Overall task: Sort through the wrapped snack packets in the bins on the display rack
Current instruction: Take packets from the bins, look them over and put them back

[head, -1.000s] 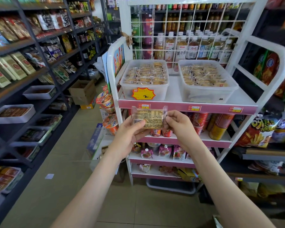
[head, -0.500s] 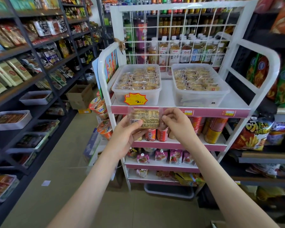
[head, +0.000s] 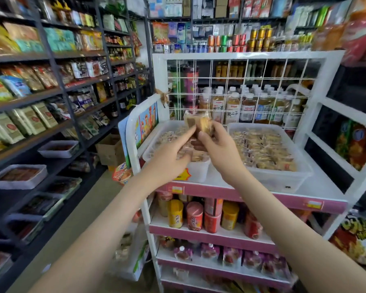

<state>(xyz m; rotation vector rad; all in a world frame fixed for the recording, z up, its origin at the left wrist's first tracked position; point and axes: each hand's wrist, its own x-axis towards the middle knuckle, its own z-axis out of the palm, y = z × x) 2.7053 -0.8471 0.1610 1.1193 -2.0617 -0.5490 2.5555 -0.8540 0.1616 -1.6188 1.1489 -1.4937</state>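
Lifted away from the pink shelf edge where it was half a second ago, the clear-wrapped, tan and yellow rectangular snack packet [head: 199,123] is now higher and farther out, above the back of the left bin. Both arms reach further forward than before. Its long axis ran level from hand to hand earlier. It seems to run between the two sets of fingers now too, tan end toward the left fingers and yellow end toward the right ones, but blur hides the exact tilt. The printed label face seen earlier no longer shows.

The right hand [head: 219,151] grips the packet's near right end, thumb and curled fingers closed round it. The left hand [head: 171,155] stretches its forefinger straight to the packet's lower left edge. Its thumb is hidden, so I cannot tell whether it pinches or only touches.

Under both sets of fingers stands the clear plastic left bin [head: 199,172] of wrapped packets, largely covered by the hands. The left wrist hides most of its yellow starburst price tag [head: 183,174]. Right of the right fingers is a second clear plastic bin [head: 279,182], also full. Both rest on the white display rack with pink shelf edges [head: 294,200].
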